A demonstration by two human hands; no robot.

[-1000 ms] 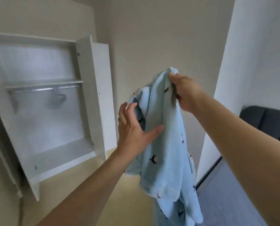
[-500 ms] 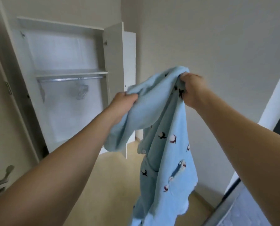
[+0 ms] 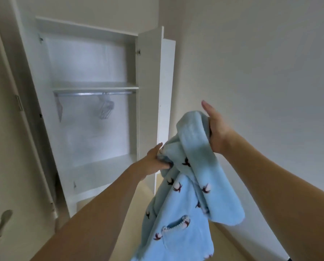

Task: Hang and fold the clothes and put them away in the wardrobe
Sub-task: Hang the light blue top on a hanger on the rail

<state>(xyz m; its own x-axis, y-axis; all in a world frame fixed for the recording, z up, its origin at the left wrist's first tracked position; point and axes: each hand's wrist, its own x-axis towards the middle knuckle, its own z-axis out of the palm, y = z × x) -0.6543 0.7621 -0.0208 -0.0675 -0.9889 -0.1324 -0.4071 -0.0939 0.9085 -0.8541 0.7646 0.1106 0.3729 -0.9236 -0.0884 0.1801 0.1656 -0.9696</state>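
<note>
Standing open at the left of the view, the wardrobe [image 3: 93,102] shows a white shelf [image 3: 95,85] across its upper part and a metal rail [image 3: 93,93] just beneath it, with a few hangers [image 3: 105,110] bunched near the rail's middle; they are blurred. A bare bottom board [image 3: 101,166] closes the compartment, and the right door [image 3: 150,102] is swung outward toward the plain wall [image 3: 251,72]. A strip of pale floor [image 3: 231,242] is seen below.

In front of the door's edge, a light blue fleece garment [image 3: 187,204] with small dark motifs is held in the air, resting on nothing. Its long axis runs downward from the two grips, the bulk hanging below and slightly right of them, a pocket [image 3: 176,222] visible low down. The top is bunched and twisted between the hands.

The right hand [image 3: 216,129] is higher and at the garment's upper fold, thumb raised, fingers wrapped behind the cloth: a narrow grip holding the fleece. The left hand [image 3: 153,162] is lower and nearer the wardrobe, fingers curled into a fold.

The hangers lie up and left of the grips, so the left hand is judged better placed to reach one, once the collar has been found and the cloth shaken out.
</note>
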